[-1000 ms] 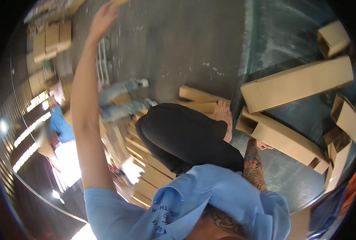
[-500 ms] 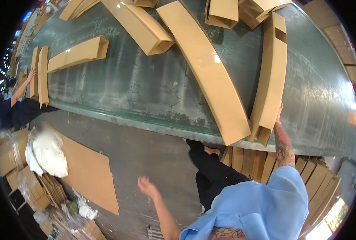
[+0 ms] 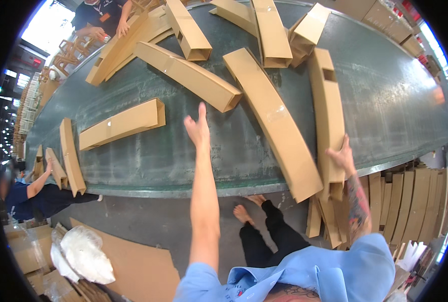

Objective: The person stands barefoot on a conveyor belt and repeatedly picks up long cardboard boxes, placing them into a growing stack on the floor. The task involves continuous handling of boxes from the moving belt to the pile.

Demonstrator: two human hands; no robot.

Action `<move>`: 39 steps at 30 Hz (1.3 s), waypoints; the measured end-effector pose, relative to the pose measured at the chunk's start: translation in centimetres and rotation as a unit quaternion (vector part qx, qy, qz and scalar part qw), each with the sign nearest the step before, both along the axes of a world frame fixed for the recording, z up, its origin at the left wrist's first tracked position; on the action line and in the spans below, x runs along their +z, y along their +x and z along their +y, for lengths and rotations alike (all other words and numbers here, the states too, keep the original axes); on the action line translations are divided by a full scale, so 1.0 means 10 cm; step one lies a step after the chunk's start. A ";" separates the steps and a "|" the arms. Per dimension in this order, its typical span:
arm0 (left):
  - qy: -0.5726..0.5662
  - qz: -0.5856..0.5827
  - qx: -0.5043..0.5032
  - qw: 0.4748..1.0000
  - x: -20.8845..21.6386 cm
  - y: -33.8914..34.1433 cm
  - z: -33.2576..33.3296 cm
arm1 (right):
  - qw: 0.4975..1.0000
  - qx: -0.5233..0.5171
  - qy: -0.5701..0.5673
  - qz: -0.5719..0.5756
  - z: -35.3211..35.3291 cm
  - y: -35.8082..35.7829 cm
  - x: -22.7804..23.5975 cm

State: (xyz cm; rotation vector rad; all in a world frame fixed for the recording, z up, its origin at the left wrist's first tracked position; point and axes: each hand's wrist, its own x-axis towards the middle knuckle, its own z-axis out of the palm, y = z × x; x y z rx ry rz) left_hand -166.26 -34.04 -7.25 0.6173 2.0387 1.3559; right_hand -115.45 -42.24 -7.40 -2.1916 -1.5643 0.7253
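My left hand (image 3: 199,130) reaches out over the table with fingers apart and nothing in it. Just beyond it lies a long taped cardboard box (image 3: 186,74), not touched by the hand. On the right, my right hand (image 3: 341,155) grips the near right edge of another long cardboard box (image 3: 328,113), its thumb over the top. That box has a square cut-out at its far end and an open near end. Between my hands, a third long box (image 3: 274,126) lies slanting, its near end beside the gripped one.
More long boxes lie about the dark green table (image 3: 184,166), among them a shorter one (image 3: 123,123) at left. Co-workers handle cardboard at the far side and far left. Flat cardboard pieces (image 3: 405,201) stand under the table's right; a cardboard sheet (image 3: 133,256) lies on the floor.
My left hand has swung up from beside my body to over the table. My right hand stays at the right-hand box, its thumb now visible on top. The view has shifted, showing more of the far side.
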 end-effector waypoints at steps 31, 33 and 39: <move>-0.218 0.007 -0.330 0.918 0.70 0.45 -3.26 | 0.986 0.136 0.011 0.093 -1.85 -1.65 0.43; -0.192 0.033 -0.338 0.921 0.78 0.57 -3.28 | 0.983 0.145 -0.014 0.112 -1.80 -1.48 0.56; -0.085 -0.040 -0.369 0.925 1.10 0.56 -3.43 | 0.980 0.152 0.081 0.102 -2.03 -1.39 1.05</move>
